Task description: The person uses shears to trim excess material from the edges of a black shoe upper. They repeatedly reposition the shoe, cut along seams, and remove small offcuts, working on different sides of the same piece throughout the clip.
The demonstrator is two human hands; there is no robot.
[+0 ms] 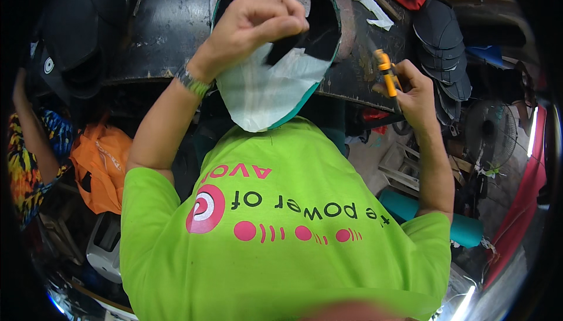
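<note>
Trimming step: left hand (258, 25) pinches cap (275, 57) lining; right hand (413, 89) fingers clamped on orange cutter (386, 73). Next likely needs blade at lining edge.

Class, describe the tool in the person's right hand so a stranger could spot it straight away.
Start at the dark workbench running across the top. Follow its front edge to the right hand, raised beside the stack of dark caps. The tool it holds is small, with a bright orange handle, the only orange thing on the bench.
</note>
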